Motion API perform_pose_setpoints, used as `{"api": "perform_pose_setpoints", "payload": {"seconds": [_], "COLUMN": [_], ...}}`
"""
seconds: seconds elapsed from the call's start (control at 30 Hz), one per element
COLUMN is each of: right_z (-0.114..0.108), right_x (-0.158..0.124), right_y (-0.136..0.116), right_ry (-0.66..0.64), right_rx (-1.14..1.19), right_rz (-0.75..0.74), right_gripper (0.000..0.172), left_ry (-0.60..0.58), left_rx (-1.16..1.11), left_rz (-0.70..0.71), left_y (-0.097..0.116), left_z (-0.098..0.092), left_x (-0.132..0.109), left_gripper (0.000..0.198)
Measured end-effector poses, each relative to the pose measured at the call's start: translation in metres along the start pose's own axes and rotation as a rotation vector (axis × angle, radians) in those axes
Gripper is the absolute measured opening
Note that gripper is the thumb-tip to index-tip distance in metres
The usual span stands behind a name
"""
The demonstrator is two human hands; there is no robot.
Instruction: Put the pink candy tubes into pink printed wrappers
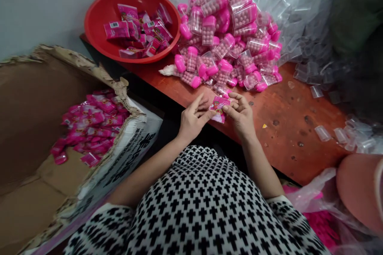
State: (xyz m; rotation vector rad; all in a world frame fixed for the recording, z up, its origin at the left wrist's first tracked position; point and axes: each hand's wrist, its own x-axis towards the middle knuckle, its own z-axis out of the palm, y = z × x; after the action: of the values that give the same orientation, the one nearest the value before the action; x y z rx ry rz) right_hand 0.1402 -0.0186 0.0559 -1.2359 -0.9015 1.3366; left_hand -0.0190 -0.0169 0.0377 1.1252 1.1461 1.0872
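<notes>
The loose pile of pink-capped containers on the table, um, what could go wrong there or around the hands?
Containers in the heaped pile lie at many angles, so a nudge might send some sliding or rolling toward the table edge.
The pink packet in the right hand is close to that edge; if it slips, it could drop off.
The red bowl sits by the edge too, so a bump might tip out its packets.

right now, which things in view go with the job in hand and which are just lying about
Likely part of the job:
pink packet in the right hand, left hand at its edge
similar packets in the carton and red basin
pink-capped containers of small balls
clear plastic containers

Apparently just lying about:
yellow scrap
crumpled white piece
</notes>
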Motion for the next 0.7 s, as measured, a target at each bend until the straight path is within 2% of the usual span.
{"api": "perform_pose_setpoints", "payload": {"seconds": [0.03,0.1,0.17,0.2,0.27,0.33,0.4,0.47,0.6,0.7], "right_z": [-0.001,-0.003,-0.007,-0.008,-0.010,-0.009,-0.004,0.004,0.017,0.015], "right_x": [0.000,0.001,0.007,0.012,0.028,0.047,0.065,0.080,0.094,0.092], "right_y": [-0.001,-0.003,-0.008,-0.012,-0.023,-0.035,-0.042,-0.041,-0.024,-0.016], "right_ry": [-0.068,-0.219,-0.307,-0.305,-0.195,0.001,0.163,0.259,0.393,0.430], "right_rx": [-0.012,-0.086,-0.237,-0.354,-0.660,-0.984,-1.232,-1.386,-1.429,-1.291], "right_rz": [0.035,0.086,0.051,-0.015,-0.208,-0.360,-0.372,-0.311,-0.224,-0.280], "right_gripper": [0.045,0.043,0.035,0.030,0.022,0.021,0.026,0.034,0.043,0.038], "left_ry": [-0.048,-0.166,-0.217,-0.200,-0.125,-0.046,0.016,0.069,0.197,0.288], "left_rx": [-0.100,-0.259,-0.347,-0.370,-0.398,-0.429,-0.473,-0.534,-0.710,-0.833], "left_rz": [-0.125,-0.328,-0.439,-0.464,-0.487,-0.497,-0.510,-0.525,-0.534,-0.507], "left_y": [0.002,0.006,0.008,0.009,0.009,0.009,0.008,0.007,0.006,0.007], "left_z": [-0.003,-0.008,-0.011,-0.011,-0.012,-0.013,-0.014,-0.017,-0.024,-0.029], "left_x": [-0.001,-0.003,-0.005,-0.005,-0.007,-0.007,-0.007,-0.006,-0.004,-0.001], "left_gripper": [0.058,0.047,0.036,0.033,0.031,0.032,0.033,0.034,0.034,0.030]}}
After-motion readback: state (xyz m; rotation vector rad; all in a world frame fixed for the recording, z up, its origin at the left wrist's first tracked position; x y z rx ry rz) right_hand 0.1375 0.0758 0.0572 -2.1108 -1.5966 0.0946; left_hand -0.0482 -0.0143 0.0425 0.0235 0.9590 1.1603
